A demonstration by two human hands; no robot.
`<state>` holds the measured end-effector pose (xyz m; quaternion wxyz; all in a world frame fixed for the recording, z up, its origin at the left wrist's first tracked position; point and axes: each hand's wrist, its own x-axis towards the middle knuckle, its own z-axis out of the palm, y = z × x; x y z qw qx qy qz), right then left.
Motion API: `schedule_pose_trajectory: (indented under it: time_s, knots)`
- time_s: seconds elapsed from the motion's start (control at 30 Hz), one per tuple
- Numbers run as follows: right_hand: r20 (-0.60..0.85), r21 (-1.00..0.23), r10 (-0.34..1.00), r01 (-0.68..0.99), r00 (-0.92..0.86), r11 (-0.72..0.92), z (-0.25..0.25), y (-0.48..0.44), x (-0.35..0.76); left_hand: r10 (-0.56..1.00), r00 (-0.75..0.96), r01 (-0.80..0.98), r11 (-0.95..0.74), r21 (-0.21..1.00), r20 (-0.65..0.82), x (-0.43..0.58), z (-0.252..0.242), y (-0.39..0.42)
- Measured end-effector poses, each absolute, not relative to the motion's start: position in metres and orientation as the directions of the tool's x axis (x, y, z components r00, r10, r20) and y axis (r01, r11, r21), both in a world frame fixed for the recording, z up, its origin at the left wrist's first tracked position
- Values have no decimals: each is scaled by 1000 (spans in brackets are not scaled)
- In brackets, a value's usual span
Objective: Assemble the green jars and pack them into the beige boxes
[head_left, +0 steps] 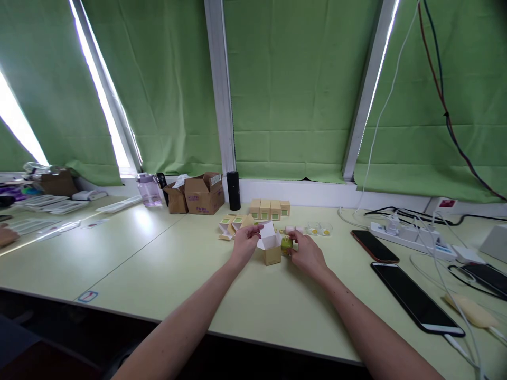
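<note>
In the middle of the table stands a small cardboard box [272,256], its white-lined flaps open at the top. My left hand [245,245] pinches a flap on the box's left side. Just right of the box, my right hand [308,255] grips a small green rounded object [287,245] between thumb and fingers; its exact kind is too small to tell. Behind my left hand lie several opened small boxes [227,224]. Beyond my right hand are small pale pinkish pieces [293,229] and clear containers with yellow inside [320,229].
Closed small boxes [270,209] stand in a row at the back. Left of them are a black cylinder [233,190], an open carton [205,194] and a purple bottle [149,190]. Phones [415,296], cables and a power strip [412,240] occupy the right. Another person's hand [8,235] shows far left.
</note>
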<state>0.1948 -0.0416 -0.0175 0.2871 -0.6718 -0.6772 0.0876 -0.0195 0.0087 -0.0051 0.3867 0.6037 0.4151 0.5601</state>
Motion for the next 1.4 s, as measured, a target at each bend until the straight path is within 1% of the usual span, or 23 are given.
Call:
schedule_pose_trajectory:
  time_s: [0.13,0.33,0.53,0.63,0.8,0.93,1.03,1.1,1.17,1.23,1.3,1.4]
  knots:
    - [271,-497,961,864,61,85,-16,-42,194,929,37,112,-371,922,369,-20,-4,7]
    - [257,-494,966,864,37,99,-18,-41,195,885,78,218,-464,858,459,-21,-2,3]
    - [252,-492,967,865,30,102,-17,-41,195,890,111,320,-454,832,443,-20,-2,2]
    - [248,-491,968,865,28,101,-17,-41,195,898,118,303,-438,846,423,-20,-3,3]
    - [257,-512,966,851,20,118,-19,-39,196,914,162,183,-398,899,372,-19,-8,5]
    - [310,-577,949,806,65,133,-18,-37,200,916,158,182,-394,901,368,-19,-10,9]
    - [380,-690,913,703,148,173,-14,-35,203,915,160,172,-396,902,371,-19,-12,10]
    - [443,-774,873,580,207,255,-10,-36,205,907,175,167,-410,897,382,-20,-12,10]
    - [493,-831,833,418,252,366,-6,-38,206,898,192,162,-426,890,395,-20,-13,10]
    - [517,-852,814,254,263,459,-2,-41,205,891,211,160,-438,885,403,-20,-13,9]
    - [535,-845,810,131,241,519,2,-45,201,881,233,161,-452,877,411,-20,-13,8]
    - [555,-828,808,38,197,560,5,-50,193,862,269,157,-478,864,429,-19,-12,7]
